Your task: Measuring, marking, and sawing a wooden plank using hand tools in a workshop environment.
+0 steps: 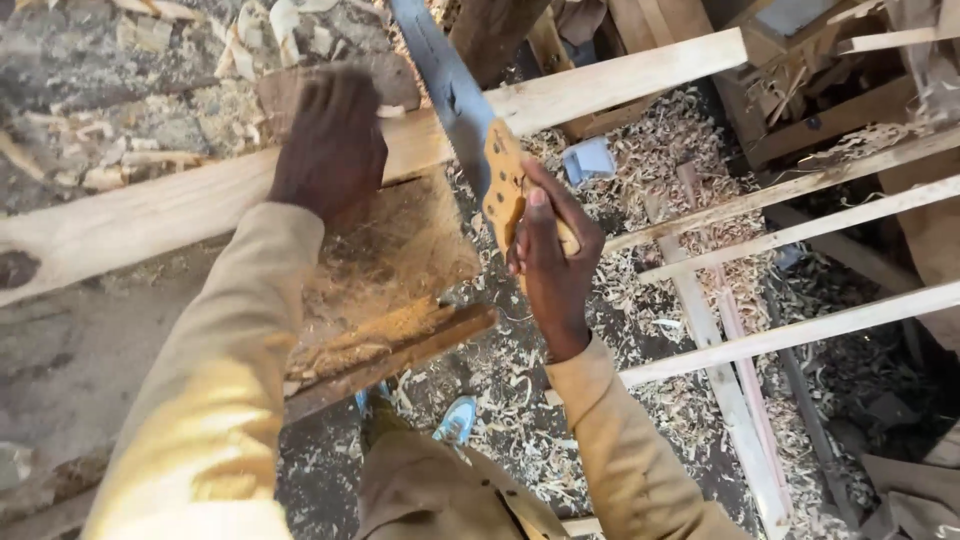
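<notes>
**woodnoob:** So where's the saw (455, 95) compared to the plank (200, 200)?

**benchguy:** The pale plank runs diagonally across the bench (390, 270), and the blade crosses it right at the bench's far corner. The right hand (550, 255) is wrapped tight around the saw's tan wooden handle (503, 185), on the near side of the plank, out past the bench edge and over the shavings (640, 300). The left hand (330, 140) is on top of the plank, just left of the blade, fingers curled and pressing down on the wood. So the plank has one hand on it and the saw beside that hand.

**woodnoob:** Can you see the cut itself?

**benchguy:** Nope. The blade covers the spot where it meets the plank, and the blade's tip runs out of the top of the shot. The left hand's fingertips are tucked under, so I can't tell if it's gripping the plank's far edge or just bearing on it. A blue shoe (455, 420) shows below the bench, half hidden by the knee.
</notes>
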